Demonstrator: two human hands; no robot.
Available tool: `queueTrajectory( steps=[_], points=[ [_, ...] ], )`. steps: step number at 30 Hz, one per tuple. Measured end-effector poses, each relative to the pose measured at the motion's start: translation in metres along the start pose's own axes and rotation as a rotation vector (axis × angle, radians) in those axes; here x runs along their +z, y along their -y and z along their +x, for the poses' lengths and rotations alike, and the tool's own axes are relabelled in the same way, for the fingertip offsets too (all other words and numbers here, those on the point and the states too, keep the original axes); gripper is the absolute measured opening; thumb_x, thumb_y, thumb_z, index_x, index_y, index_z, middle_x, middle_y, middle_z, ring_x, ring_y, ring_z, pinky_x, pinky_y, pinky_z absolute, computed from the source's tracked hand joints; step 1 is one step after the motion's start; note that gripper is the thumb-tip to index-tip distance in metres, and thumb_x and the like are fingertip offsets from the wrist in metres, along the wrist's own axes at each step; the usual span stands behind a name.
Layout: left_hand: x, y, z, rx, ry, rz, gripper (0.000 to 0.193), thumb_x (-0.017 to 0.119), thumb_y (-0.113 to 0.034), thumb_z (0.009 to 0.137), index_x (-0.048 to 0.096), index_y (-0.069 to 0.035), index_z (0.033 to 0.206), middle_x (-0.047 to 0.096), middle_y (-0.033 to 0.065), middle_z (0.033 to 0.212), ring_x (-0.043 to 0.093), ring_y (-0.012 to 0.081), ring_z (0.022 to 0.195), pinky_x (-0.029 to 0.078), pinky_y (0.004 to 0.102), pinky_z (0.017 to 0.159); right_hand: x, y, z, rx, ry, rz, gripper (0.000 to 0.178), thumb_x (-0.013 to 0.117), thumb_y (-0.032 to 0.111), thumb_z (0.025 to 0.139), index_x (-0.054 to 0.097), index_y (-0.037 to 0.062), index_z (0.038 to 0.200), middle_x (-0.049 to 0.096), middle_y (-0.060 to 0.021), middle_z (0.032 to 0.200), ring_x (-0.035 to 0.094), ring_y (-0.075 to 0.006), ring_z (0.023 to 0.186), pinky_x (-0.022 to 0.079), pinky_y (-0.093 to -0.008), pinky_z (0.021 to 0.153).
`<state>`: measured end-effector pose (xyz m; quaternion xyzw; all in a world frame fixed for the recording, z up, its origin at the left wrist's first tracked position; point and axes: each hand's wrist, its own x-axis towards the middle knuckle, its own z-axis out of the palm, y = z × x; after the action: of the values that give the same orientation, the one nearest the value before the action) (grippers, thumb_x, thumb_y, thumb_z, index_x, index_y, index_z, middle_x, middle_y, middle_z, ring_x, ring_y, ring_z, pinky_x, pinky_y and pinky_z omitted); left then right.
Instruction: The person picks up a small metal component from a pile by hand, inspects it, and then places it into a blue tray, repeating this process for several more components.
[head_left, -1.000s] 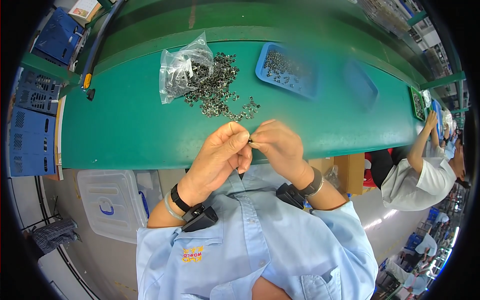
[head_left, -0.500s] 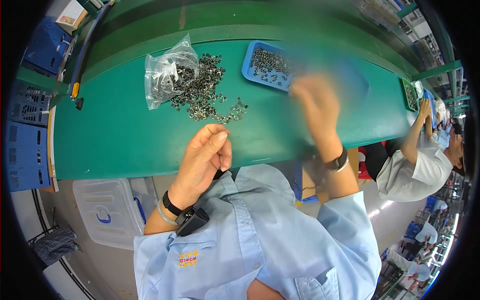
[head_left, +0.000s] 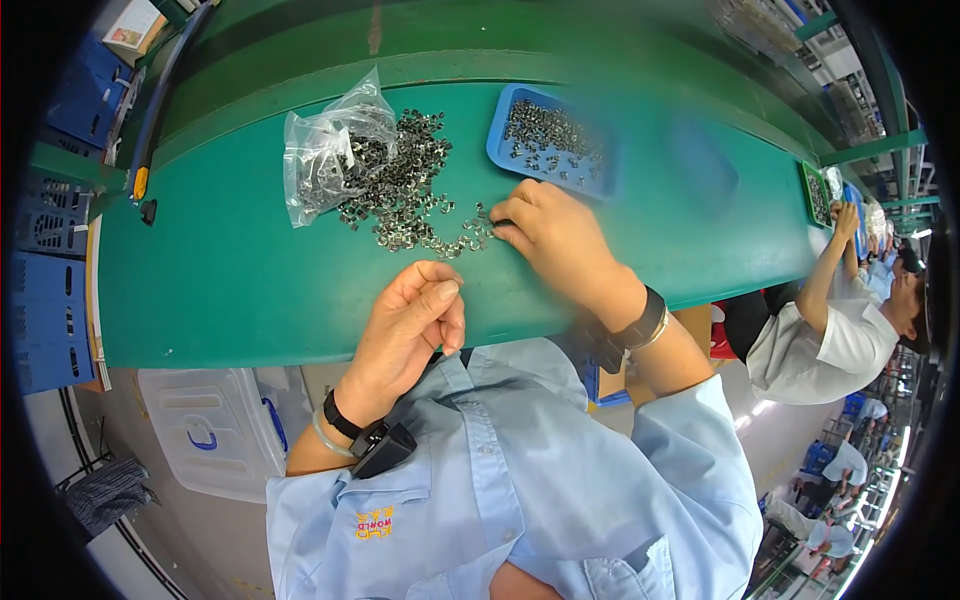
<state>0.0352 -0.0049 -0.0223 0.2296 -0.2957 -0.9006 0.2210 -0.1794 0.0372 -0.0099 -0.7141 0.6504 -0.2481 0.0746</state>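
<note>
Small shiny metal pieces [head_left: 400,195] lie heaped on the green tabletop, a thin trail of them curving to the right. A clear plastic bag [head_left: 310,170] rests on the heap's left side with more pieces in it. At the trail's right end, my right hand [head_left: 560,240] has thumb and fingers pinched together; a dark bit shows at the fingertips, too small to make out. My left hand [head_left: 410,318] is just in front of the heap, thumb pressed against the curled forefinger, and whatever it holds is hidden. Beyond my right hand sits a blue tray [head_left: 494,150] with many similar pieces.
Blurred in the view is another blue shape [head_left: 710,160] right of the tray. Further right, a person [head_left: 835,330] works by a green tray [head_left: 813,195]. Blue crates [head_left: 50,310] stand at the left, and a lidded clear bin [head_left: 215,430] is below the table.
My right hand has moved left and nearer the heap, from beside the blue tray to the end of the trail. My left hand stays in nearly the same place, still pinched.
</note>
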Motion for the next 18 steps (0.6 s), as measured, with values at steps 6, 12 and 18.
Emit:
queueTrajectory(
  steps=[6,12,18],
  points=[
    [0.010,0.001,0.002,-0.023,-0.028,0.132,0.013,0.053,-0.017,0.095,0.053,-0.005,0.101,0.057,0.0031,0.073,0.052,0.0089,0.055,0.041,0.0217,0.049,-0.004,0.009,-0.007,-0.012,-0.062,0.092,0.014,0.067,0.009,0.076,0.062,0.0065,0.089,0.059,-0.0075,0.087,0.058,-0.0273,0.084,0.048,-0.0368,0.070],
    [0.026,0.000,0.010,0.002,-0.063,0.240,0.017,0.053,-0.019,0.095,0.053,-0.004,0.103,0.058,0.0024,0.077,0.052,0.0070,0.057,0.040,0.0193,0.049,-0.016,0.043,-0.019,-0.050,-0.060,0.217,0.020,0.069,0.007,0.075,0.060,0.0065,0.093,0.060,-0.0076,0.083,0.058,-0.0272,0.083,0.047,-0.0370,0.071],
    [0.019,0.000,0.009,-0.012,0.006,0.203,0.017,0.053,-0.019,0.095,0.054,-0.003,0.101,0.059,0.0029,0.077,0.053,0.0067,0.058,0.040,0.0192,0.048,-0.017,0.049,-0.022,-0.029,-0.022,0.250,0.023,0.069,0.008,0.075,0.060,0.0062,0.096,0.060,-0.0069,0.083,0.058,-0.0265,0.080,0.047,-0.0358,0.072]
  ],
)
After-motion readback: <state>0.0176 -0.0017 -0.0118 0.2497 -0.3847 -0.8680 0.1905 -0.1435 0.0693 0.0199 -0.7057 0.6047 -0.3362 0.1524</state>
